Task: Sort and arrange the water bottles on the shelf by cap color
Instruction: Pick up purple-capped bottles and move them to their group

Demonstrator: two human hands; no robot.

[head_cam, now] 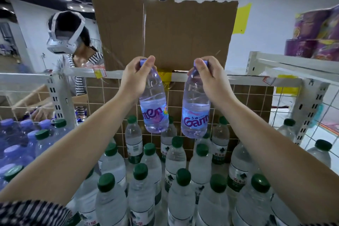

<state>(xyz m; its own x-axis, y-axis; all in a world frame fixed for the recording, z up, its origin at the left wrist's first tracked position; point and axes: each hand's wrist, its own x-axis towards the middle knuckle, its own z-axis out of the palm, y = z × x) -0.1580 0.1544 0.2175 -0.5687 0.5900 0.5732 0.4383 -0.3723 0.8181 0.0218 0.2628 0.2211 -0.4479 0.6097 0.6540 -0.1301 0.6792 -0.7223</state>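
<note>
- Striped sleeve point(27, 213) at the bottom left corner, closest to the viewer; two bare forearms reach up and forward from the bottom edge over the shelf
- Purple-capped bottles point(14, 145) crowd the left compartment, with a few green caps point(42, 134) mixed in among them
- Second person point(80, 71) behind the shelf at upper left, in a striped top and a white headset, one hand point(41, 113) lowered near the purple-capped bottles
- Left hand point(134, 77) raised at centre, fingers and thumb curled tightly round the neck and purple cap of the left bottle point(154, 108), which hangs in the air, its base swung slightly to the right
- Cardboard sheet point(165, 33), brown with a torn top edge, stands upright on the white shelf rail point(27, 76) behind both hands
- Right hand point(211, 80) raised level with the left, fingers closed round the cap and neck of the right bottle point(195, 113); this bottle also hangs free, just beside the left bottle without touching it
- Green-capped bottles point(177, 154) stand upright in rows directly beneath both held bottles, filling the middle compartment against a brown backing behind white wire mesh
- Wire divider point(330, 115) on the right, with more green-capped bottles point(321, 154) standing near it
- Purple packages point(315, 38) stacked on the upper shelf at far right
</note>
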